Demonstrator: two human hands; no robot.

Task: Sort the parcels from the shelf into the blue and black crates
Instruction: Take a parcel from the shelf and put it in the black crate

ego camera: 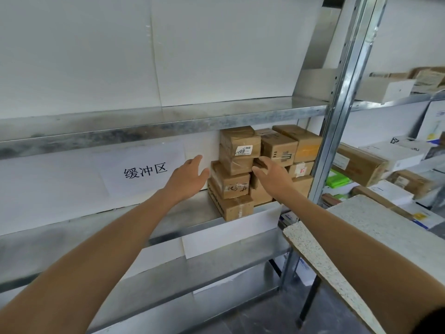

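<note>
The parcels (240, 165) stand stacked at the right end of a galvanised steel shelf (36, 256), close against the perforated upright post (337, 141). The top ones nearly reach the underside of the upper shelf (144, 126), so there is little room above them. They are small brown cardboard boxes, taped and in places creased, set unevenly so that corners jut out. The labelled box (240, 144) at the top left carries a white sticker. Left of the stack runs a long stretch of dull, smudged grey metal, backed by white board and a paper sign (144, 169) with black characters.

The left hand (187, 177) hovers just beside the stack's left face, its fingers (195, 161) straight and close together, thumb out toward the cardboard, holding nothing. The right hand (272, 174) reaches at the stack's front with fingers (263, 162) stretched flat and slightly spread; whether they touch the boxes cannot be told. Right of the post, a speckled, rough-edged desk (361, 225) juts in close under the right forearm. Beyond it a neighbouring rack (397, 98) holds more boxes.
</note>
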